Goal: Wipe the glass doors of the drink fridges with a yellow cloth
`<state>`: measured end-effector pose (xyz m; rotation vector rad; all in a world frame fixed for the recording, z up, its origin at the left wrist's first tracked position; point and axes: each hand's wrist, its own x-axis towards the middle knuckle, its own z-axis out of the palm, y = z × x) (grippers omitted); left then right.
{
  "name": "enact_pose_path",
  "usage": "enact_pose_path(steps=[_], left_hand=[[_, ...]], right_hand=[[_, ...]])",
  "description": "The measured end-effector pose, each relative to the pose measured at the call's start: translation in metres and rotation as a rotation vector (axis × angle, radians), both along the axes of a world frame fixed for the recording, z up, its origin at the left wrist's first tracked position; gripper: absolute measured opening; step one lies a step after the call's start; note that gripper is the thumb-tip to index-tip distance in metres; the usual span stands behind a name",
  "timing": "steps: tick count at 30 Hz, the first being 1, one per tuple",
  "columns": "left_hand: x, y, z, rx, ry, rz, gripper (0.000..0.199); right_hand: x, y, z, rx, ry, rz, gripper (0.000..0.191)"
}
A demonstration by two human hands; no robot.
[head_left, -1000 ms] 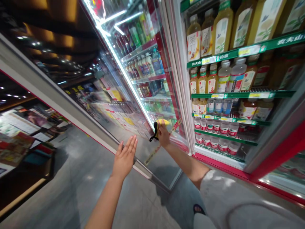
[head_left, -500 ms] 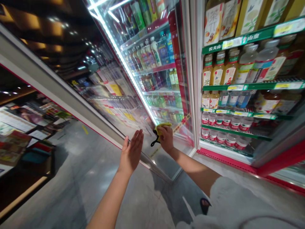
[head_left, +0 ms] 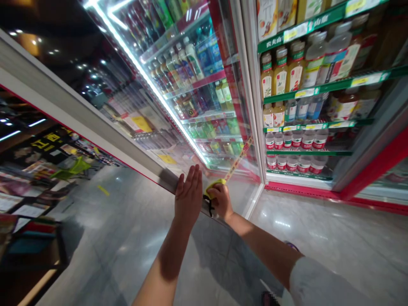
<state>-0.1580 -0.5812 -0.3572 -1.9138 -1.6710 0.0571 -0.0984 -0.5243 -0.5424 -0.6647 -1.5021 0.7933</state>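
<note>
A yellow cloth [head_left: 217, 183] with a black edge and a dangling black loop is bunched under the fingers of my right hand [head_left: 221, 200]. That hand is closed on it, low against the glass door [head_left: 191, 146] of a drinks fridge. My left hand [head_left: 188, 195] lies just left of it, fingers straight and together, palm against the lower part of the door's edge. Whether the palm presses on the frame or the glass I cannot tell. A patterned strip [head_left: 239, 159] runs slantwise across the glass down to the cloth.
At the right, fridge shelves [head_left: 306, 127] hold rows of bottles behind green price rails. A red base rail [head_left: 302, 189] runs below them. More bottles [head_left: 178, 59] show through the glass. Grey tiled floor [head_left: 127, 212] lies below; a dark-framed stand [head_left: 35, 242] is at the left.
My right hand has moved down with the cloth. The left hand has shifted right, closer to it. The view has turned, so the shelves sit higher and further left.
</note>
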Motion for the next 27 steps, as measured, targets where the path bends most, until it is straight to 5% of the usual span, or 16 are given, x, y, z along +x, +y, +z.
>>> enact_pose_path(steps=[4, 9, 12, 18, 22, 27], left_hand=[[0.001, -0.002, -0.001, 0.013, 0.021, -0.025, 0.064], [0.005, -0.004, -0.002, 0.037, 0.022, 0.002, 0.066], [0.010, -0.003, -0.008, 0.072, -0.029, 0.045, 0.070], [0.029, -0.003, -0.054, 0.232, -0.118, 0.181, 0.070], [0.036, -0.006, -0.087, 0.236, -0.099, 0.221, 0.071], [0.035, -0.011, -0.097, 0.246, -0.056, 0.228, 0.067]], right_hand=[[-0.006, -0.001, 0.009, 0.055, -0.002, 0.028, 0.028], [0.014, -0.008, -0.017, 0.089, -0.114, 0.062, 0.029], [0.023, 0.016, -0.017, 0.122, -0.109, 0.077, 0.027], [0.025, 0.092, -0.019, 0.004, -0.021, -0.129, 0.035], [0.034, 0.077, -0.034, -0.005, -0.031, -0.128, 0.038], [0.043, 0.096, -0.026, 0.114, -0.048, -0.041, 0.030]])
